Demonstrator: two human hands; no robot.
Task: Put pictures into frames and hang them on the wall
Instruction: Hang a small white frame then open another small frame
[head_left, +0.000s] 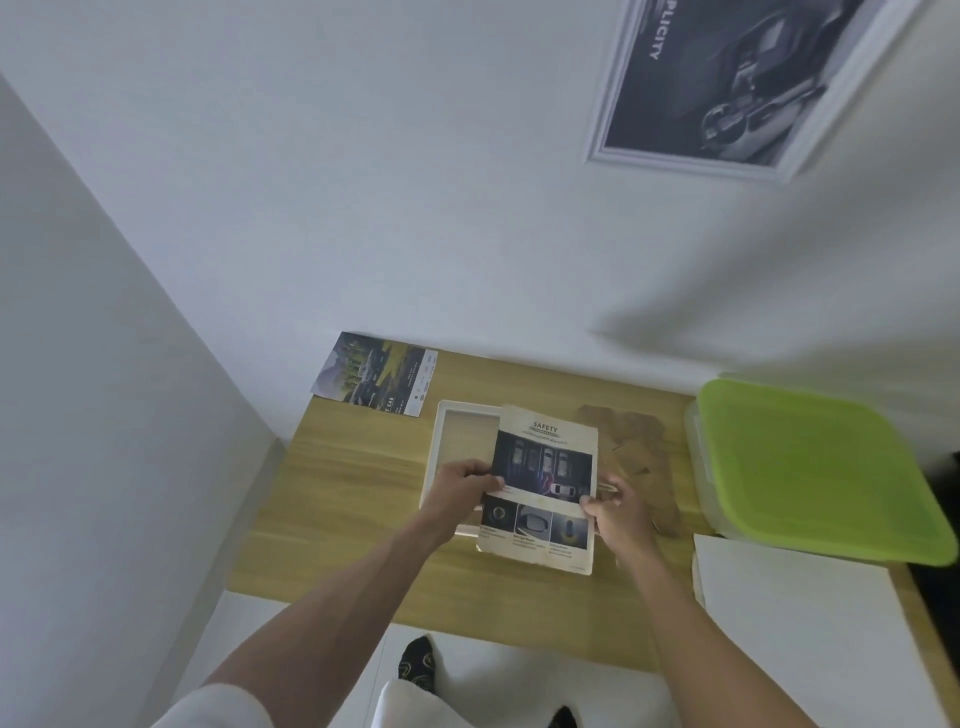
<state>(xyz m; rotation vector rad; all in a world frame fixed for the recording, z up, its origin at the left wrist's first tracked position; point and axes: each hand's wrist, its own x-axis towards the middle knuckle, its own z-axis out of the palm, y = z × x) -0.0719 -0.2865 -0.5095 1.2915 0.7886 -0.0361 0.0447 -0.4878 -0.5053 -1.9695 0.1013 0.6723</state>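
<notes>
A printed picture headed "SAFETY" (543, 467), showing cars, is held just above the wooden table (337, 493). My left hand (462, 486) pinches its left edge and my right hand (615, 512) pinches its right edge. Under it lies an empty white frame (441, 441), partly covered by the picture. A brown backing board (634, 447) lies to the right of the frame. A second picture with a landscape and car (376, 374) lies at the table's back left. A framed dark car picture (727, 78) hangs on the wall above.
A clear box with a green lid (810, 462) stands at the table's right. A white sheet or board (800, 623) lies in front of it. White walls close the left and back. My socked feet (418, 660) show below the table's near edge.
</notes>
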